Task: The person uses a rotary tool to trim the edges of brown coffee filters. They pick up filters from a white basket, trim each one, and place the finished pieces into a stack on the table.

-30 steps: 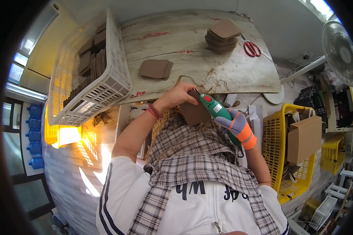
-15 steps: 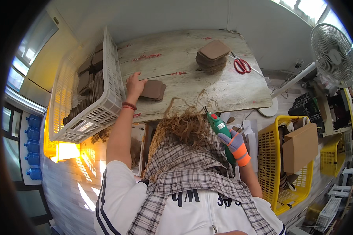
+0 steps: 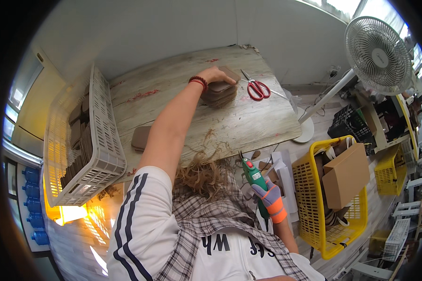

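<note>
My left hand [image 3: 214,75] reaches across the table to a stack of brown, round-cornered flat pads [image 3: 219,97]. Its thumb lies along the near edge of the top pad [image 3: 229,74], with the fingers closed over the far side, partly hidden. My right hand [image 3: 270,199], in a grey and orange glove, is wrapped round green electric scissors [image 3: 254,175] with a red button, beside my lap. The blades point away from me, past the table's near edge. A smaller pile of brown pads [image 3: 139,138] lies left of my forearm. Curly brown trimmings [image 3: 202,176] heap on my plaid apron.
Red-handled scissors [image 3: 258,90] lie right of the stack on the worn table [image 3: 248,122]. A white crate [image 3: 109,145] of brown pads stands at the left. To the right are a yellow basket [image 3: 309,206] holding a cardboard box [image 3: 344,175], and a standing fan [image 3: 379,55].
My left hand has left the small pile and moved far and right to the tall stack. The right hand still holds the electric scissors. The whole view has shifted.
</note>
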{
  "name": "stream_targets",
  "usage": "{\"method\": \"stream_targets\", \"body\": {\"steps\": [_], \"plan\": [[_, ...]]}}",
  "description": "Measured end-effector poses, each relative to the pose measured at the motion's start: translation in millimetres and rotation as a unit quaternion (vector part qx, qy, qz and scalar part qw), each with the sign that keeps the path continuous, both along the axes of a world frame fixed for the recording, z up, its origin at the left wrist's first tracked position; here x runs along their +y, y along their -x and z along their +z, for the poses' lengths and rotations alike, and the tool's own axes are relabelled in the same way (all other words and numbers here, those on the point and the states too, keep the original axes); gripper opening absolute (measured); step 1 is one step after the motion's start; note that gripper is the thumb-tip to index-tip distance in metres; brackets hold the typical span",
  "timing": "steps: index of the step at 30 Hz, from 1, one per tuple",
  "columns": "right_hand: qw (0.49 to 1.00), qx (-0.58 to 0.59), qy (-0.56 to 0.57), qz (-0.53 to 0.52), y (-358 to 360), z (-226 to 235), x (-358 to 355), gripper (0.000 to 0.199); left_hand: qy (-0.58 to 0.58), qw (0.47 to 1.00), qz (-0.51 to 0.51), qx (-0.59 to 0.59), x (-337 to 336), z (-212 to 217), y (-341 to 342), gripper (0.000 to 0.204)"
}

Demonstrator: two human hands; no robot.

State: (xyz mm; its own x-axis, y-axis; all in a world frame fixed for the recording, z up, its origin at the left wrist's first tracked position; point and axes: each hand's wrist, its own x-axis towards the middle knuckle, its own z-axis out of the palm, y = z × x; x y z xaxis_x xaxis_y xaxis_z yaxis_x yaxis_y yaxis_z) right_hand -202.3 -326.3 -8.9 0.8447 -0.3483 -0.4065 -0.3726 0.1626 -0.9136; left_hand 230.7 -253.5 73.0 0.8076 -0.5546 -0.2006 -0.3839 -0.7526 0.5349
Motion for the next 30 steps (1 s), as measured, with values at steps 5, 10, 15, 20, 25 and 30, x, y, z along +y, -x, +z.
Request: {"method": "stream_targets", "body": {"steps": [5,10,15,20,25,30], "plan": [[0.999,0.046,0.014,-0.013,8,-6,-6,0.034,-0.012,0.994,-0.083,0.07,17,-17,-4,0.096],[0.999,0.04,0.029,-0.009,7,-16,2,0.033,0.022,0.964,-0.23,0.133,67,-13,46,0.098],[0.999,0.022,0.029,0.018,-3,-9,17,0.032,0.067,0.965,-0.242,0.08,122,-6,95,0.104],[0.998,-0.003,0.058,0.027,-3,-4,32,0.032,0.143,0.973,-0.144,-0.11,158,-11,105,0.092],[0.986,0.016,0.162,0.045,5,-5,31,0.045,0.16,0.981,-0.11,0.004,165,-11,130,0.075],[0.974,0.02,0.21,0.085,0,26,40,0.054,0.194,0.961,-0.099,-0.168,169,-26,129,0.067]]}}
